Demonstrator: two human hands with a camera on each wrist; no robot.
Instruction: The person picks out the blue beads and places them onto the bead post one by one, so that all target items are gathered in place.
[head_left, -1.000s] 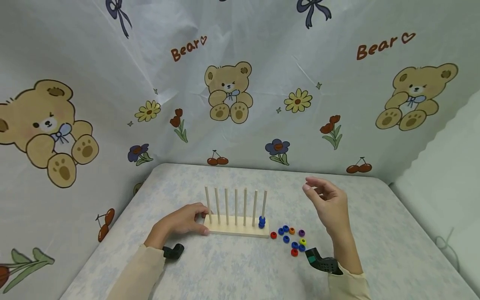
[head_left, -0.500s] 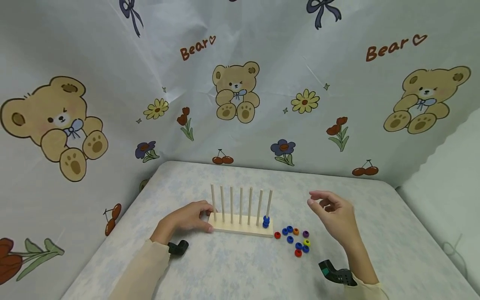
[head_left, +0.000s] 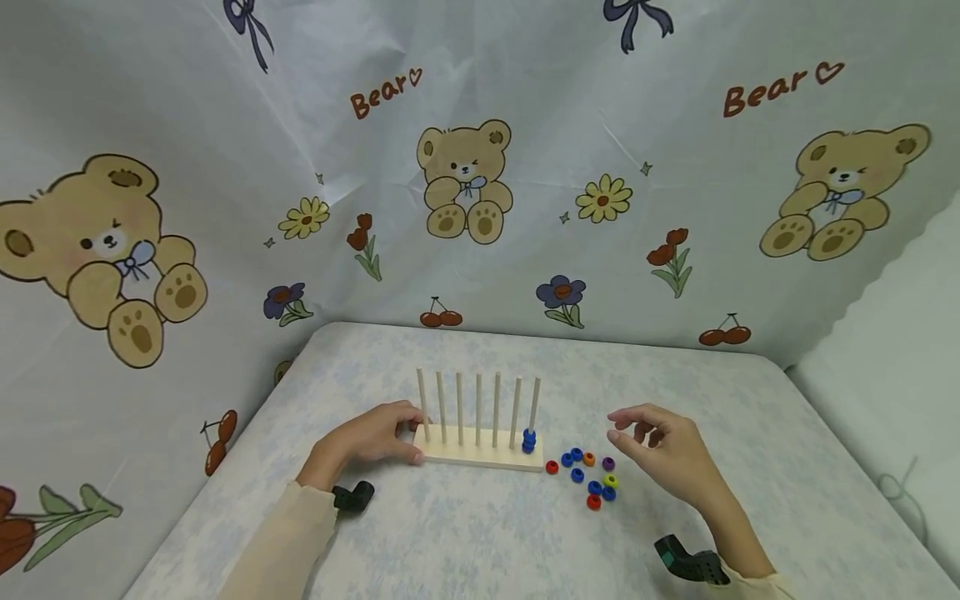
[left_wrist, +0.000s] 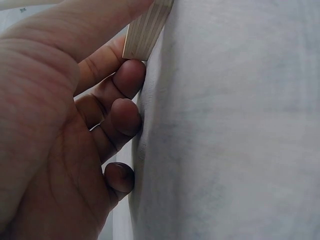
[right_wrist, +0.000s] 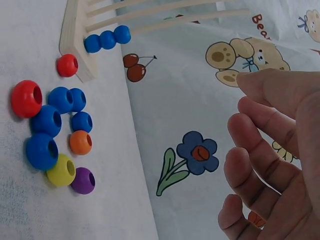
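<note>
A pale wooden peg board (head_left: pixel 476 452) carries a row of several upright pegs. My left hand (head_left: pixel 369 435) grips its left end, thumb at the front edge and fingers behind; the left wrist view shows the board's end (left_wrist: pixel 145 35) between thumb and forefinger. Three blue beads (right_wrist: pixel 107 40) are stacked on the rightmost peg (head_left: pixel 535 400). My right hand (head_left: pixel 670 454) is raised to the right of the loose beads, fingers loosely bent, nothing held. Nearest to it lie a purple bead (head_left: pixel 608 463) and a yellow bead (head_left: pixel 611 481).
Between board and right hand lie an orange bead (head_left: pixel 588 459), several blue beads (right_wrist: pixel 42 151), a red bead (head_left: pixel 552 467) by the board's corner and another red bead (head_left: pixel 593 502) nearer the front. A bear-printed sheet (head_left: pixel 525 167) hangs behind the table (head_left: pixel 450 533).
My right hand has come down and slightly right, toward the level of the loose beads. The left hand keeps its grip on the board. The head view has shifted a little.
</note>
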